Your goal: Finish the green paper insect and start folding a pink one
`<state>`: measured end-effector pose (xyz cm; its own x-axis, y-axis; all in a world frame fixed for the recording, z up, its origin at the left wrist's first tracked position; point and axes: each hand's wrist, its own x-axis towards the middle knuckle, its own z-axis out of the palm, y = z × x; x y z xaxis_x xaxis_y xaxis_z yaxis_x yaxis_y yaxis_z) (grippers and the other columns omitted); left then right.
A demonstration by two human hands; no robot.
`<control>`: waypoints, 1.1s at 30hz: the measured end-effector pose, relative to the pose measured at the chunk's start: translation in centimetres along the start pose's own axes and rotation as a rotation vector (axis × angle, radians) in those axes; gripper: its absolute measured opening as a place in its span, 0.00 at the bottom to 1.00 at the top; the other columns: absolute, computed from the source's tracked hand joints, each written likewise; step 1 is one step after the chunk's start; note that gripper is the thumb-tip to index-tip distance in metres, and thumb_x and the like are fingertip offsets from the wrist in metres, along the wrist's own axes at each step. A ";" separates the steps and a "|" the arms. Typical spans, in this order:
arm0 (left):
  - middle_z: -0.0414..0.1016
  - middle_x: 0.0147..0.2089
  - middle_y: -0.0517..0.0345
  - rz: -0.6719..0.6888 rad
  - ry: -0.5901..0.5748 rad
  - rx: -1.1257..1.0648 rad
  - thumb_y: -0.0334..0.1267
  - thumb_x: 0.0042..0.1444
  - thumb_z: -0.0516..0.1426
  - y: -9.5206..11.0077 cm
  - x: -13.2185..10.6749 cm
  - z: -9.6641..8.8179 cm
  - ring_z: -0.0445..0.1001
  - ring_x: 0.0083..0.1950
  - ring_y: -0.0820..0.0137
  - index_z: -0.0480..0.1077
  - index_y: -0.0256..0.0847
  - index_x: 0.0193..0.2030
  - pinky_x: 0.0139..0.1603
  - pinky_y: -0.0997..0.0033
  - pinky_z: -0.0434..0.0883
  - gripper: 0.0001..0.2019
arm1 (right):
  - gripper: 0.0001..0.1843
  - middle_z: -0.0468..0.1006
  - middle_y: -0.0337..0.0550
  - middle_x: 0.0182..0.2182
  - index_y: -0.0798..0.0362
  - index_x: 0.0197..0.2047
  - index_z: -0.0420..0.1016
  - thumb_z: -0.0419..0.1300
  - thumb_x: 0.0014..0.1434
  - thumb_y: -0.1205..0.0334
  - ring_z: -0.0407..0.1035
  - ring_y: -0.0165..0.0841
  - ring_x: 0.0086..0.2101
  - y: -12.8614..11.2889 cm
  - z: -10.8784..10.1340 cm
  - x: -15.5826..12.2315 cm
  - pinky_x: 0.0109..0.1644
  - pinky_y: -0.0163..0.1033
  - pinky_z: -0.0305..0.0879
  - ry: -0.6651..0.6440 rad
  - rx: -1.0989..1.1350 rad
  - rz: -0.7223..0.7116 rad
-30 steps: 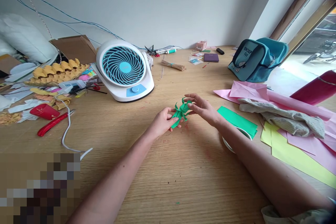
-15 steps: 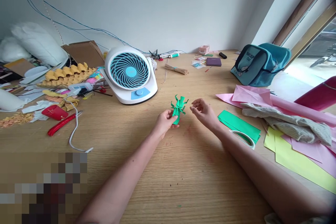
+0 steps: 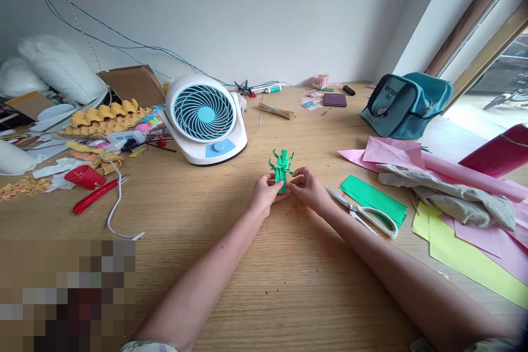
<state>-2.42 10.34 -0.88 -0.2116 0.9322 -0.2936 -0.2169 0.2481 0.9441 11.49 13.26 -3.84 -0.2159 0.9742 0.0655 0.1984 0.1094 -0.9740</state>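
Note:
My left hand point(image 3: 266, 192) is closed on the lower body of a green paper insect point(image 3: 282, 164), with the thumb on top. The folded figure is held up over the table, its narrow head end pointing away and thin bent legs sticking out on both sides. At its lower right edge, my right hand point(image 3: 308, 191) has thumb and fingers pinched together on a leg or the edge; the fingers partly cover that spot. Scissors with white handles point(image 3: 381, 220) lie right of my right hand, partly over green paper sheets point(image 3: 371, 195).
A white fan point(image 3: 204, 115) stands back left. Left of it are a red-handled knife point(image 3: 95, 196), a red cup point(image 3: 85, 176) and a white cord point(image 3: 119, 198). Rightward lie yellow paper point(image 3: 466, 253), a grey cloth point(image 3: 449, 198), pink paper point(image 3: 391, 152) and a teal bag point(image 3: 406, 104).
My right hand has moved left and down to the paper insect and its fingers have closed in there. The figure now stands straighter in my left hand. More of the scissors shows.

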 end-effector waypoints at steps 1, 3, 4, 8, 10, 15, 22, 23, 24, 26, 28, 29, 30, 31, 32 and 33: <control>0.72 0.32 0.61 -0.001 0.005 0.009 0.26 0.56 0.63 -0.1 0.0 0.1 0.74 0.29 0.77 0.68 0.36 0.39 0.33 0.70 0.80 0.08 | 0.19 0.79 0.34 0.27 0.48 0.41 0.60 0.64 0.50 0.55 0.71 0.29 0.24 0.0 0.1 0.0 0.28 0.33 0.62 0.005 -0.008 0.004; 0.72 0.32 0.61 0.001 0.016 0.035 0.26 0.55 0.64 -0.1 0.0 0.3 0.74 0.28 0.77 0.68 0.36 0.39 0.30 0.73 0.79 0.09 | 0.19 0.79 0.34 0.26 0.48 0.40 0.59 0.64 0.49 0.55 0.70 0.29 0.23 -0.1 0.2 0.0 0.27 0.32 0.61 0.018 -0.026 0.015; 0.72 0.32 0.61 0.004 0.022 0.049 0.26 0.55 0.64 -0.2 0.0 0.4 0.74 0.28 0.77 0.68 0.36 0.39 0.29 0.74 0.79 0.10 | 0.19 0.79 0.34 0.26 0.48 0.40 0.58 0.64 0.49 0.55 0.70 0.29 0.23 -0.1 0.2 -0.1 0.27 0.32 0.61 0.025 -0.037 0.022; 0.74 0.33 0.58 0.021 0.038 0.118 0.27 0.57 0.63 -0.2 0.0 0.3 0.74 0.29 0.76 0.68 0.35 0.41 0.25 0.76 0.77 0.08 | 0.20 0.80 0.35 0.28 0.47 0.39 0.57 0.64 0.50 0.53 0.69 0.29 0.22 -0.5 -0.1 -0.1 0.25 0.32 0.60 0.053 -0.094 0.058; 0.74 0.34 0.58 0.042 0.044 0.162 0.27 0.58 0.61 -0.2 0.0 0.1 0.74 0.29 0.76 0.68 0.35 0.41 0.23 0.77 0.76 0.07 | 0.20 0.81 0.35 0.28 0.47 0.40 0.57 0.64 0.50 0.54 0.68 0.29 0.21 -0.7 -0.4 -0.2 0.25 0.32 0.59 0.065 -0.134 0.075; 0.74 0.32 0.60 0.126 0.075 0.307 0.26 0.55 0.62 -0.6 0.4 -0.9 0.73 0.26 0.76 0.69 0.36 0.41 0.18 0.80 0.71 0.08 | 0.20 0.81 0.33 0.28 0.47 0.41 0.57 0.64 0.50 0.58 0.68 0.28 0.21 -1.1 -0.8 -0.3 0.25 0.32 0.57 0.069 -0.242 0.109; 0.73 0.30 0.61 0.203 0.075 0.443 0.23 0.51 0.62 -1.1 0.7 -1.2 0.72 0.27 0.75 0.69 0.37 0.35 0.16 0.83 0.66 0.09 | 0.19 0.82 0.34 0.29 0.47 0.41 0.57 0.63 0.51 0.63 0.71 0.30 0.25 -1.4 -0.9 -0.3 0.31 0.33 0.59 0.071 -0.382 0.105; 0.74 0.30 0.61 0.210 0.075 0.454 0.23 0.51 0.62 -1.1 0.7 -1.1 0.72 0.27 0.75 0.69 0.37 0.35 0.16 0.82 0.66 0.09 | 0.19 0.82 0.33 0.28 0.47 0.42 0.57 0.63 0.51 0.64 0.72 0.30 0.26 -1.5 -0.9 -0.3 0.31 0.33 0.59 0.069 -0.397 0.098; 0.74 0.30 0.61 0.216 0.075 0.462 0.23 0.51 0.62 -1.1 0.7 -1.1 0.73 0.27 0.75 0.69 0.38 0.35 0.16 0.82 0.66 0.08 | 0.19 0.81 0.33 0.28 0.47 0.41 0.57 0.63 0.51 0.65 0.72 0.31 0.26 -1.5 -0.9 -0.3 0.32 0.33 0.59 0.068 -0.411 0.091; 0.74 0.29 0.62 0.224 0.078 0.477 0.24 0.51 0.62 -1.1 0.7 -1.0 0.73 0.27 0.74 0.69 0.38 0.34 0.17 0.82 0.66 0.08 | 0.18 0.81 0.33 0.27 0.47 0.41 0.58 0.63 0.51 0.66 0.73 0.31 0.28 -1.6 -1.0 -0.3 0.33 0.33 0.59 0.068 -0.435 0.078; 0.74 0.29 0.62 0.232 0.083 0.489 0.25 0.51 0.62 -1.0 0.7 -1.0 0.73 0.27 0.74 0.68 0.39 0.34 0.17 0.81 0.65 0.08 | 0.18 0.81 0.34 0.27 0.47 0.41 0.58 0.63 0.51 0.66 0.73 0.31 0.28 -1.6 -1.0 -0.3 0.33 0.33 0.59 0.069 -0.451 0.065; 0.73 0.29 0.62 0.237 0.086 0.495 0.25 0.52 0.62 -1.0 0.7 -1.0 0.72 0.26 0.74 0.68 0.39 0.34 0.17 0.81 0.65 0.08 | 0.18 0.81 0.34 0.28 0.48 0.41 0.59 0.63 0.51 0.66 0.73 0.31 0.28 -1.6 -1.1 -0.3 0.33 0.33 0.59 0.071 -0.457 0.060; 0.73 0.29 0.62 0.243 0.088 0.500 0.26 0.52 0.62 -1.0 0.6 -1.0 0.72 0.26 0.74 0.68 0.39 0.34 0.18 0.81 0.65 0.08 | 0.18 0.81 0.35 0.28 0.48 0.41 0.59 0.63 0.51 0.65 0.73 0.32 0.28 -1.6 -1.1 -0.3 0.32 0.33 0.59 0.074 -0.461 0.055; 0.73 0.29 0.62 0.250 0.090 0.507 0.27 0.52 0.62 -1.0 0.6 -1.0 0.72 0.26 0.74 0.68 0.39 0.34 0.18 0.80 0.65 0.07 | 0.17 0.80 0.36 0.28 0.48 0.41 0.59 0.63 0.51 0.65 0.72 0.32 0.28 -1.5 -1.2 -0.3 0.32 0.34 0.58 0.080 -0.465 0.051; 0.73 0.29 0.62 0.258 0.092 0.513 0.27 0.52 0.62 -1.0 0.5 -1.1 0.72 0.26 0.74 0.68 0.40 0.34 0.19 0.80 0.65 0.07 | 0.17 0.80 0.36 0.29 0.48 0.40 0.60 0.63 0.51 0.64 0.72 0.32 0.28 -1.5 -1.3 -0.3 0.32 0.34 0.58 0.088 -0.468 0.047; 0.73 0.29 0.62 0.269 0.095 0.521 0.28 0.53 0.63 -1.0 0.4 -1.1 0.72 0.27 0.74 0.68 0.40 0.34 0.20 0.79 0.66 0.07 | 0.16 0.80 0.36 0.29 0.48 0.40 0.60 0.63 0.52 0.63 0.72 0.32 0.28 -1.6 -1.5 -0.3 0.32 0.34 0.58 0.097 -0.470 0.042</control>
<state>-3.36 10.22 -2.09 -0.2838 0.9586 -0.0228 0.3475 0.1250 0.9293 12.64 13.10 -2.01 -0.1122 0.9912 0.0698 0.6208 0.1248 -0.7740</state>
